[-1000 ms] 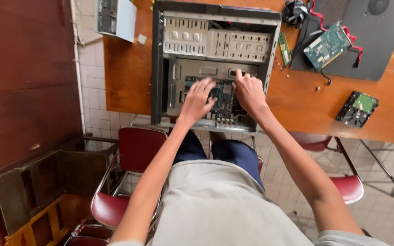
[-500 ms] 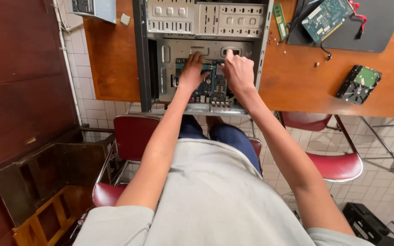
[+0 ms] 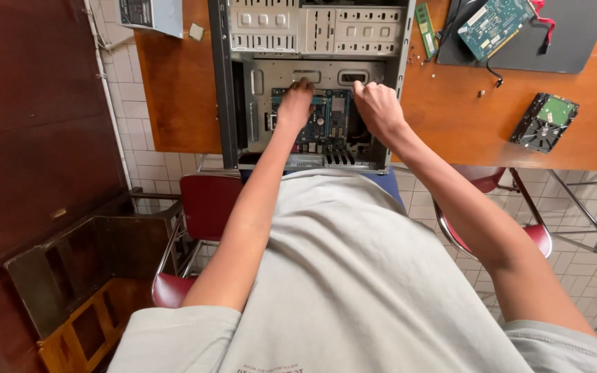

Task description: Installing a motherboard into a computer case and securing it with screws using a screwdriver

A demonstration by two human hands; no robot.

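An open computer case (image 3: 247, 76) lies on its side on the orange wooden table (image 3: 450, 131). Inside it sits a blue motherboard (image 3: 329, 121). My left hand (image 3: 296, 105) rests on the board's left edge, fingers curled at its upper left corner. My right hand (image 3: 378, 109) grips the board's right edge, fingers bent over it. Both hands are touching the motherboard; what lies under the palms is hidden.
On the table to the right lie a green memory stick (image 3: 425, 30), a green circuit card (image 3: 497, 21) on a dark mat (image 3: 561, 41), and a hard drive (image 3: 544, 121). Red chairs (image 3: 205, 207) stand below the table; a dark wooden crate (image 3: 77, 276) sits at lower left.
The view has shifted so the case sits higher in frame. Both hands have moved further into the case and apart, onto the motherboard's left and right edges.
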